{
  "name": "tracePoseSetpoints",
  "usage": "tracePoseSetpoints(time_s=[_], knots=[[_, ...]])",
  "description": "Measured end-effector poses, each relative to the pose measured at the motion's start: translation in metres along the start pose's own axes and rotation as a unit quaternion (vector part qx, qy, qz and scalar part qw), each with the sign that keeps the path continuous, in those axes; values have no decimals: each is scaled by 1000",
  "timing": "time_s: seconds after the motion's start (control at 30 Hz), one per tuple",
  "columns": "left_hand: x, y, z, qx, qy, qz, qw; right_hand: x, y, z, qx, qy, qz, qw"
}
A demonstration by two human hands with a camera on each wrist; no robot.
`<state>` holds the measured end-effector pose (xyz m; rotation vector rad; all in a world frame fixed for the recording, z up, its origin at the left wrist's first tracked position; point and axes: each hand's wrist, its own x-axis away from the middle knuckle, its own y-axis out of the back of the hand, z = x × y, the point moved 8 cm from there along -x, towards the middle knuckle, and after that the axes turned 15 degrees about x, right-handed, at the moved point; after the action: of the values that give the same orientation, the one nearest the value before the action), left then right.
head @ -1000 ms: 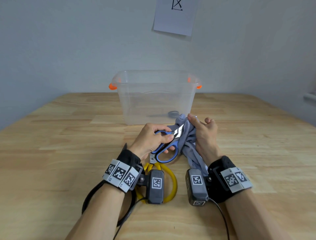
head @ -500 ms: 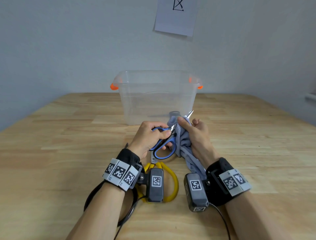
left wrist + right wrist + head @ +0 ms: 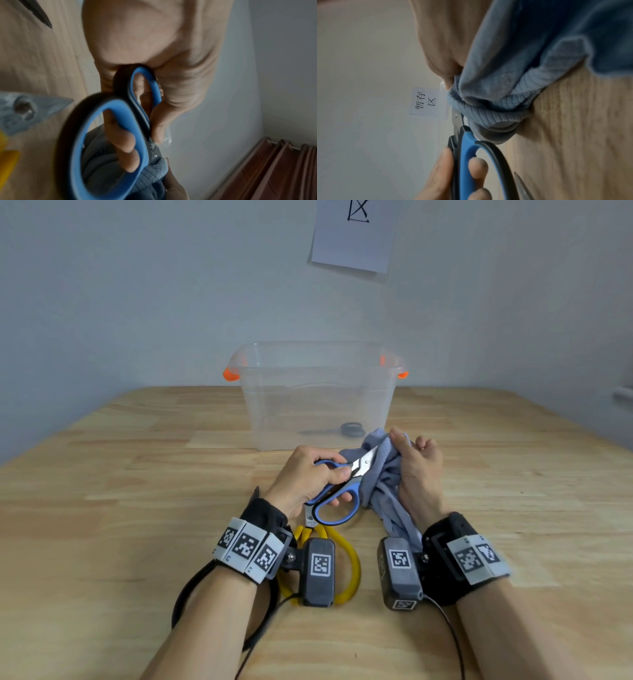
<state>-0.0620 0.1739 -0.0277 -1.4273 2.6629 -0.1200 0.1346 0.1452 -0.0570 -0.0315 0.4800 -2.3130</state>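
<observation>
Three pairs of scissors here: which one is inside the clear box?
The dark grey pair, lying flat inside the clear box. The blue-handled pair is in the left hand; the yellow-handled pair lies on the table.

Soft, cool, even light fills the head view; the clear bin (image 3: pixel 318 395) throws only a faint shadow on the table (image 3: pixel 102 491) at its base, and nearer the camera than the bin, shadows are pale and blurry-edged. Through the bin's cloudy wall the dark scissors (image 3: pixel 352 429) show dull and hazy. Far to either side of the bin the wide lens stretches the wood grain. The left wrist view is dim and soft: the blue scissors (image 3: pixel 75 148) sit too close, their loops smeared. In the right wrist view the grey cloth (image 3: pixel 505 60) darkens and blurs, while the paper label (image 3: pixel 424 102) beyond the bin stays legible
</observation>
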Motion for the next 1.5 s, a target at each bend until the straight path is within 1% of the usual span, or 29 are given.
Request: tracePoseSetpoints(time_s=[0.07,0.1,0.13,0.2,0.27,0.33,0.43,0.57,0.7,0.77,0.87,1.0,1.03,1.13,1.17,1.27,1.5], knots=[[0,4,-1,26,2,-16,1000,-5,8,2,4,0,-22,1000],[0,6,-1,47,0,-29,998,-7,11,1,1,-6,-24,1000],[0,9,-3,69,-7,-43,997,-8,10,-1,2,-12,-12,1000],[-2,16,-5,95,-25,-71,993,-7,1,-6,31,-21,41,998],[-4,21,-4,79,-41,-100,991,-2,-11,-8,81,-31,107,991],[-4,26,-3,86,-49,-120,988,8,-24,-7,121,-32,165,978],[-6,32,-3,112,-57,-139,982,23,-39,-1,178,-8,246,953],[-6,39,-3,117,-76,-183,973,41,-50,6,232,8,308,922],[-6,38,-4,123,-80,-183,972,53,-55,4,255,-10,373,892],[-5,36,-5,118,-78,-170,975,55,-56,3,257,-15,380,889],[-6,34,-3,120,-59,-155,979,52,-54,5,249,-12,369,895],[-5,35,0,114,-36,-171,978,54,-56,3,238,-31,375,895],[-4,36,-1,106,-40,-179,977,54,-56,3,232,-36,369,900],[-5,44,-8,48,-76,-194,977,45,-48,5,210,-52,319,923],[-6,45,-9,36,-81,-194,977,43,-47,5,210,-53,316,924],[-7,46,-6,28,-70,-191,979,48,-50,4,218,-52,341,913],[-13,47,2,-16,-58,-195,979,46,-51,1,228,-45,347,909]])
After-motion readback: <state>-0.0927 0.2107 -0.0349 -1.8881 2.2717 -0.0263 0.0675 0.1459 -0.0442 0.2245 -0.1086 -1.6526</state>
